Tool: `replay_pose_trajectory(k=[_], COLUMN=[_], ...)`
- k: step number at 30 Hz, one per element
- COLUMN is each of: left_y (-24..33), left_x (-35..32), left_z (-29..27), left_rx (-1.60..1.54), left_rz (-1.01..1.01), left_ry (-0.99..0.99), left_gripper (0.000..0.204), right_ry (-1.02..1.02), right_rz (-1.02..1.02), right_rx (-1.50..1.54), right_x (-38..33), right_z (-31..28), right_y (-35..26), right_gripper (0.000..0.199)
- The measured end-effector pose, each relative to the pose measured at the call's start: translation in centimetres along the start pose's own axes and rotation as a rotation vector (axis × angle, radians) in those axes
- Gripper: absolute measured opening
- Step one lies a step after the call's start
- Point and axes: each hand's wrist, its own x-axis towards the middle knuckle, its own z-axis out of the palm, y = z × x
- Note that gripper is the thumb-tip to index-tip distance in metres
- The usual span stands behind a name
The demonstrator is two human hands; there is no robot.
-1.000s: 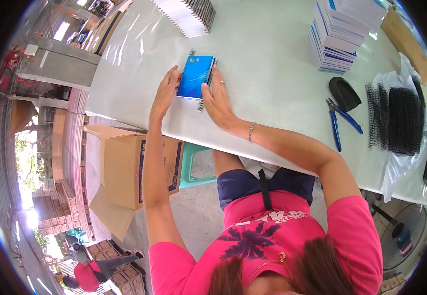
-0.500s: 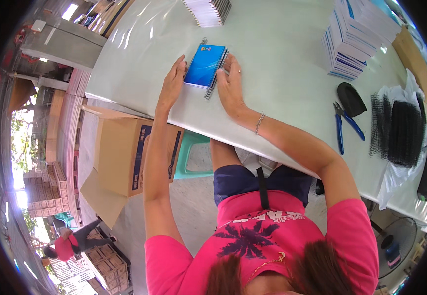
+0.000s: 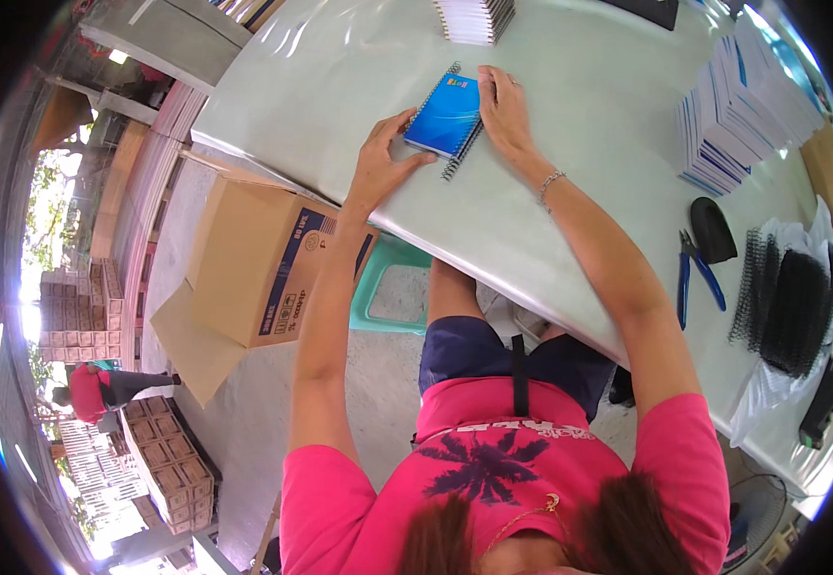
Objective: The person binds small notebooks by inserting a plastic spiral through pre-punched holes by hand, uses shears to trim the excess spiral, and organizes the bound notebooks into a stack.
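A blue spiral notebook [image 3: 446,117] is lying flat on the pale bench [image 3: 570,172], near its front edge and straight ahead of the person. Its long axis is running from the near left corner up toward the far right, slightly tilted from the bench edge, and its wire spine is sitting along the right-hand long side, facing the right hand [image 3: 503,110].

The left hand [image 3: 381,168] is resting on the bench at the notebook's near left corner, fingers spread flat and touching the cover edge; it is not closing around anything. The right hand is lying open along the spine side, palm down, fingers stretching toward the far corner, pressing rather than clasping. A thin bracelet is showing at that wrist.

One notebook is lying between the hands. One stack of bound notebooks [image 3: 475,17] is sitting farther back, just beyond it. One tall stack of unbound blue-edged pads [image 3: 738,120] is standing well to the right. One pair of blue-handled pliers [image 3: 696,275] is lying to the right, just beside one black rounded object [image 3: 713,228]. One heap of black wire coils [image 3: 788,302] is sitting on clear plastic; the coils are too tangled to count. One cardboard box [image 3: 261,261] is standing on the floor to the left.
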Motion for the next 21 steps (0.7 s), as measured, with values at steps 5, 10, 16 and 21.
replay_pose_trajectory(k=[5, 10, 16, 21], left_y=[-0.4, -0.2, -0.7, -0.4], left_x=[-0.8, -0.5, -0.7, -0.5], left_z=[0.0, 0.6, 0.7, 0.5], left_rx=[-0.004, 0.009, 0.045, 0.015], left_rz=[-0.009, 0.053, 0.06, 0.012], left_ry=[0.045, 0.064, 0.084, 0.065], left_gripper=[0.068, 0.067, 0.069, 0.077], right_ry=[-0.068, 0.008, -0.046, -0.103], right_rz=[0.041, -0.055, 0.017, 0.052], right_rx=[-0.038, -0.123, -0.12, -0.126], right_x=[-0.7, -0.7, -0.9, -0.7], right_z=[0.3, 0.2, 0.0, -0.3], right_y=[-0.3, -0.2, -0.7, -0.6], right_gripper=[0.023, 0.021, 0.021, 0.028])
